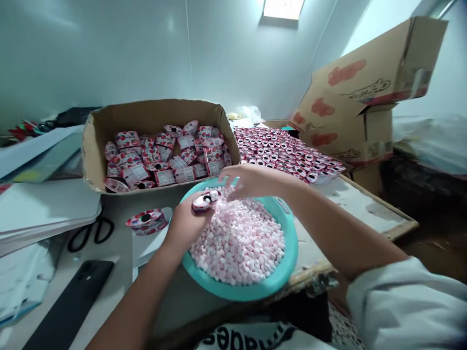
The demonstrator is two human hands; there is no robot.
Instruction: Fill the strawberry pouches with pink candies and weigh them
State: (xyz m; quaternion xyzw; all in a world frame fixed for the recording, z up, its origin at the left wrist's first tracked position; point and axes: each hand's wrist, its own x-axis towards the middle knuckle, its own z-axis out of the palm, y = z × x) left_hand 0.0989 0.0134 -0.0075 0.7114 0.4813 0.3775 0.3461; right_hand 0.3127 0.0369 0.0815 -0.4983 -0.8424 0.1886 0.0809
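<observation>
My left hand (188, 221) is closed around a small printed pouch (203, 201) at the left rim of a turquoise basin (292, 248). The pouch's round opening faces up, with a few pale pellets beside it. Small pink and white pellets (241, 243), like candies, fill much of the basin. Just right of the pouch, my right hand (242, 181) hovers over the pellets with bent, separated fingers. Its fingertips are blurred, and some pellets below them are smeared as if falling. Another red-and-white pouch (148, 222) lies on the table to the left.
Behind the basin stands a cardboard box (87, 155) of similar pouches. Many upright pouches (280, 150) crowd the back right, near stacked cartons (350, 92). On the left lie black scissors (91, 233), a dark phone (73, 306) and paper stacks (47, 206).
</observation>
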